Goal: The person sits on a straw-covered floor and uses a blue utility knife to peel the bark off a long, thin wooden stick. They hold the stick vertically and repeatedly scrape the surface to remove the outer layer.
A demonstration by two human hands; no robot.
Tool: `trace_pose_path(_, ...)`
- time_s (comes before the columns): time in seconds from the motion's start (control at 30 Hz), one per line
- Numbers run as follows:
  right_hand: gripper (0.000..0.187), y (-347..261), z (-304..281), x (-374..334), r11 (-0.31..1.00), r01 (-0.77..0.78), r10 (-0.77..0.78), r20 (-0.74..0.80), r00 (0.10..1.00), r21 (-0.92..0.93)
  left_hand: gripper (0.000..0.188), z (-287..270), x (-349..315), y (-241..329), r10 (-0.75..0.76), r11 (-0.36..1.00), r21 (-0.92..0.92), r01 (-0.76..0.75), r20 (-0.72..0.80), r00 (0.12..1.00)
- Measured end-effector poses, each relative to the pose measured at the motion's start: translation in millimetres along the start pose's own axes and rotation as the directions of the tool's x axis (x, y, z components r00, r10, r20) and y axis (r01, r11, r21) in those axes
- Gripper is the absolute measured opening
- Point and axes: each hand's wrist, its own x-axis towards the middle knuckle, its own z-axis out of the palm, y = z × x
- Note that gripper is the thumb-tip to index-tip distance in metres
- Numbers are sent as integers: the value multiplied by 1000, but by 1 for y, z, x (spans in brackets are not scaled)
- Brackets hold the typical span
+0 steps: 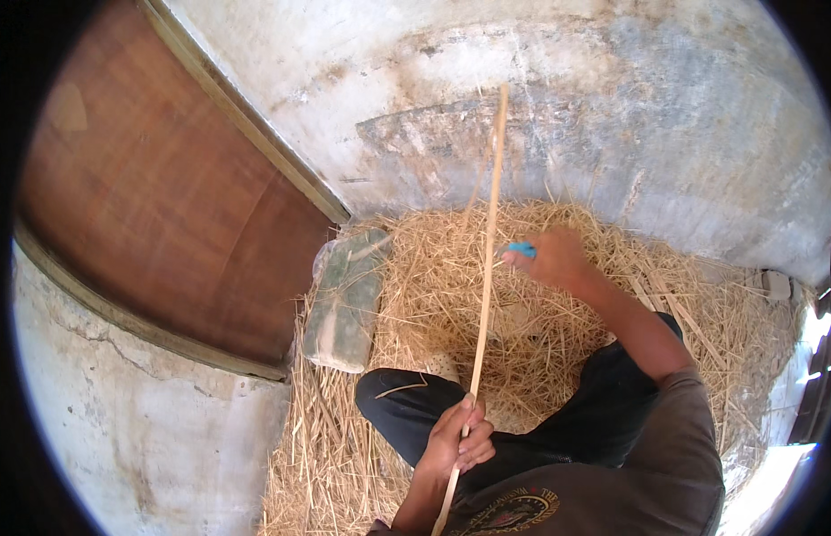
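Splitting a thin bamboo strip over a bed of straw

Left of the hands lies a grey-green stone slab (pixel 346 302) beside a brown wooden door (pixel 165 205). The left hand (pixel 455 439) is closed around the lower part of a long bamboo strip (pixel 487 259) — it runs up and away from that hand. Further right and higher, the right hand (pixel 554 257) grips a blue-handled tool (pixel 521 249) just beside the strip, with straw (pixel 558 330) below it.

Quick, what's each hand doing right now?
Left hand: closed around the lower part of a long thin stick.
Right hand: closed on a small blue-handled tool, against the stick.
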Motion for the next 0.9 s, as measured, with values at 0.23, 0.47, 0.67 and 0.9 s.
trace_pose_path(0.23, 69, -7, -8, -4, 1000, 28, -28, 11, 1000, 14, 38, -5, -14, -5, -8, 996, 92, 6, 20, 1000)
trace_pose_path(0.47, 67, 32, 11, 8, 939, -75, 31, -135, 990, -334, 37, -5, -35, -19, -66, 971, 225, 83, -81, 994)
trace_pose_path(0.67, 67, 99, -45, 24, 891, -379, 419, 132, 899, -248, 34, -24, -70, -38, -125, 950, 286, 123, -13, 992)
trace_pose_path(0.9, 65, 7, -17, -24, 989, 140, -141, 16, 990, 52, 34, -16, -42, -29, 43, 916, 400, -38, -4, 999)
